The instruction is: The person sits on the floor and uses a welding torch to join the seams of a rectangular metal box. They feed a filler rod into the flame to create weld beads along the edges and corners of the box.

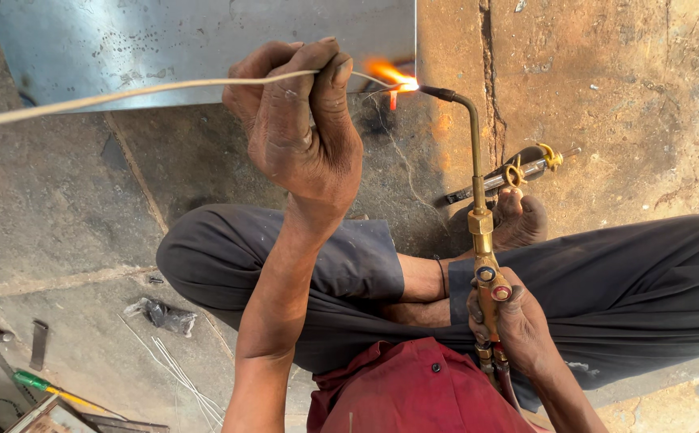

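Left hand (301, 120) pinching filler rod (125, 94) — right hand (518, 325) gripping lit brass torch (478, 200).

Two hands are in view: the left hand (301, 120) pinches one filler rod (125, 92), and the right hand (518, 325) grips one brass gas torch (482, 232) that carries one flame (393, 76) at its tip. One metal sheet (197, 44) lies along the floor's far edge. One bare foot (518, 216) shows beside one clamp-like tool with yellow fittings (518, 172). Toward the floor's near left corner lie one crumpled dark scrap (165, 314), one green-handled screwdriver (44, 386), one flat metal strip (38, 343) and one loose bundle of thin spare rods (181, 377), too fine to count singly
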